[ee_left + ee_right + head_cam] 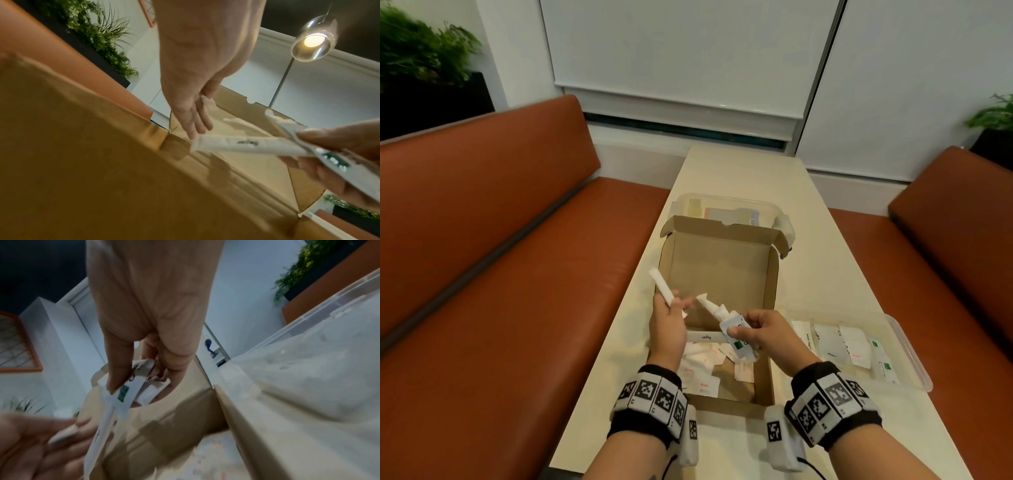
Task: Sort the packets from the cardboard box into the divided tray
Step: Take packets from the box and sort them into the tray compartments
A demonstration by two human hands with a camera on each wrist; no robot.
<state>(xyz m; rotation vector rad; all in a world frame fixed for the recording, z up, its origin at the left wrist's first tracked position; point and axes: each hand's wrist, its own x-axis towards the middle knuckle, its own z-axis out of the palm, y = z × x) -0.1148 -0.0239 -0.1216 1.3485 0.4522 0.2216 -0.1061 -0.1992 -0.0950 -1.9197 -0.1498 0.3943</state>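
The open cardboard box (717, 270) lies mid-table, with several white packets (702, 370) loose in its near end. My left hand (671, 305) pinches a white stick packet (661, 286) over the box's left wall. My right hand (739, 329) grips a bundle over the box: a packet with a green mark (738, 337), an upright stick (710, 308) and a "Sugar" stick (703, 337) pointing left. The right wrist view shows that green-marked packet (125, 392) under my thumb. The clear divided tray (914, 363) sits to the right, holding several packets.
A lidded clear plastic container (722, 207) stands just behind the box. The narrow cream table (825, 274) runs between two orange benches (517, 274). Window blinds and potted plants (417, 54) lie beyond.
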